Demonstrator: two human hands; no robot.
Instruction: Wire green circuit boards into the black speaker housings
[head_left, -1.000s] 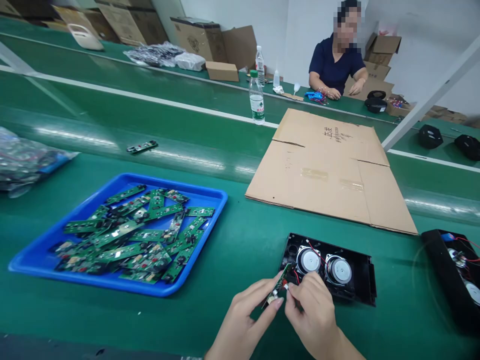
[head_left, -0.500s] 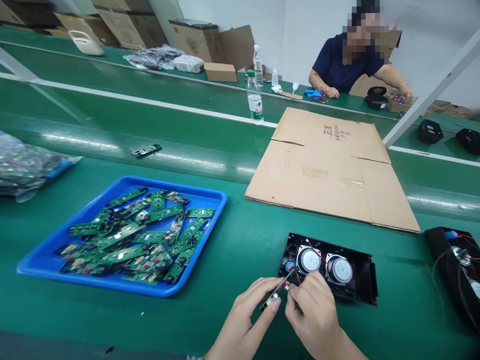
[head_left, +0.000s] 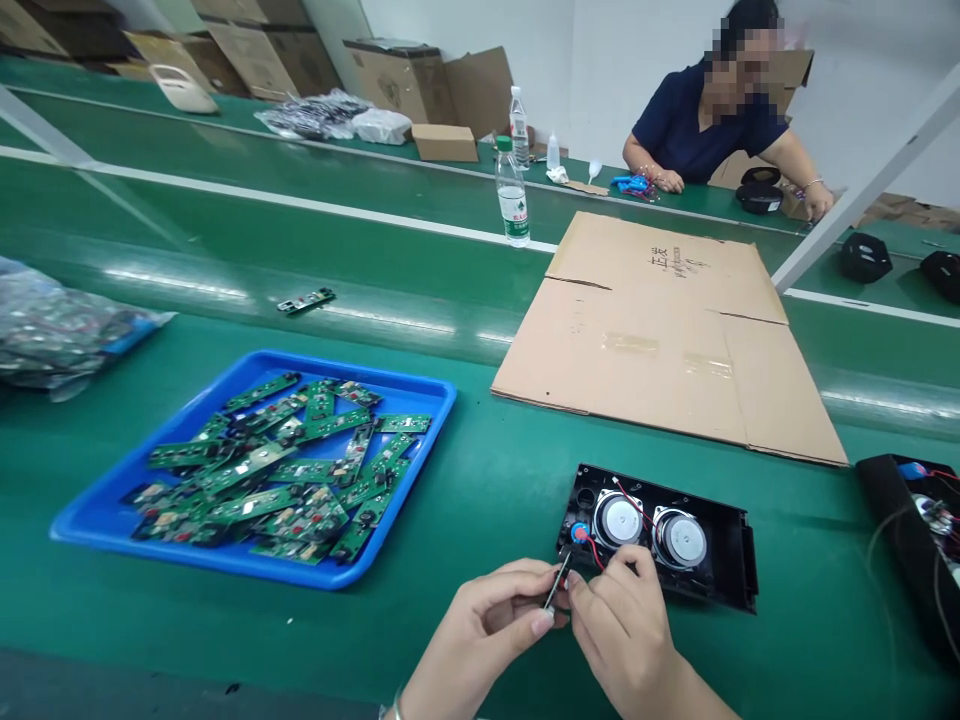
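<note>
My left hand (head_left: 491, 625) pinches a small green circuit board (head_left: 557, 582), turned almost edge-on to me. Against its right side, my right hand (head_left: 626, 615) has thumb and fingers closed on a small wire plug, mostly hidden by the fingertips. Just beyond both hands lies an open black speaker housing (head_left: 727, 578) with two round speakers (head_left: 621, 521) facing up. A red wire (head_left: 598, 552) runs from near a blue round part (head_left: 579, 533) in the housing towards my right hand. To the left, a blue tray (head_left: 444, 420) holds many loose circuit boards (head_left: 251, 468).
A flattened cardboard sheet (head_left: 645, 345) lies behind the housing. Another black housing (head_left: 892, 510) stands at right. A bag of boards (head_left: 67, 325), a single board (head_left: 306, 301) and a water bottle (head_left: 513, 205) are farther back. Across the line, a person (head_left: 705, 125) works.
The board in my left hand has turned more edge-on and its fingers have curled further round it. My right hand stays pressed close to it. The camera view has shifted slightly.
</note>
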